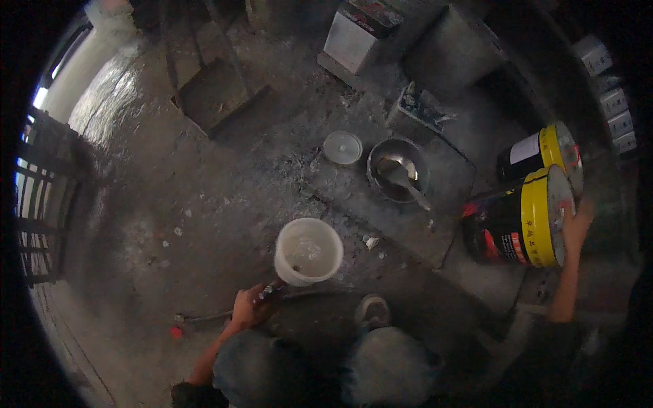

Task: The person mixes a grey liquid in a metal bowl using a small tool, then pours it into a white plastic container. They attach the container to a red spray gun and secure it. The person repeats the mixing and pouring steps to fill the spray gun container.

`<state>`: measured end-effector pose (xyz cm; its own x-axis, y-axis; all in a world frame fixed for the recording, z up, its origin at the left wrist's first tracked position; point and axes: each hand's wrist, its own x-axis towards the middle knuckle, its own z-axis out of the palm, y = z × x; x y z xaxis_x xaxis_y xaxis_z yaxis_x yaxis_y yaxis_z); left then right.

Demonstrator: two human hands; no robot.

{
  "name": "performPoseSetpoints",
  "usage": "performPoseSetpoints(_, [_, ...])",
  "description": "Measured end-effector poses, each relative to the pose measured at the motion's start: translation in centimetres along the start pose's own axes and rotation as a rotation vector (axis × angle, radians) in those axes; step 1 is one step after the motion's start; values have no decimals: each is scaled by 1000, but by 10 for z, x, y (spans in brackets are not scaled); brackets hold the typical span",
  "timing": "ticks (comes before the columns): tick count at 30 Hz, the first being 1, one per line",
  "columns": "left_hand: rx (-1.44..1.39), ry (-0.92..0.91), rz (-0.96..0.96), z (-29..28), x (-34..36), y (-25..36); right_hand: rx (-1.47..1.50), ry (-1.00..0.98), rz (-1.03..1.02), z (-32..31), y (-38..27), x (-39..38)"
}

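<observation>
My left hand is closed around a small dark tool with a shiny part; its exact kind is too dim to tell. Just beyond it stands a white plastic bucket, its inside pale with a little residue at the bottom. Far to the right, my right hand lies with its fingers stretched against the grey lid of a large black pail with a yellow band. A second pail of the same kind is right behind it.
A metal bowl holding a scoop-like tool sits by a round lidded tub. Farther off are a debris-filled tray, a white square can and a flat dustpan-like pan. A hose runs near my feet.
</observation>
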<state>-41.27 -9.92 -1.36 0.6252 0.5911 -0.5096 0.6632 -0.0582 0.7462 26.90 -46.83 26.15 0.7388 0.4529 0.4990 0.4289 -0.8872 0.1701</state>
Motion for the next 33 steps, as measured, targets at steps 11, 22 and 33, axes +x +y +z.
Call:
performPoseSetpoints(11, [-173, 400, -45, 17, -17, -5, 742, -734, -709, 101, -463, -60])
performPoseSetpoints(22, [-369, 471, -385, 11, -57, 3, 412, -885, -835, 122, -550, -74])
performPoseSetpoints(33, [-452, 425, 28, 39, -15, -18, 299, -680, -1203, 35, -507, -100])
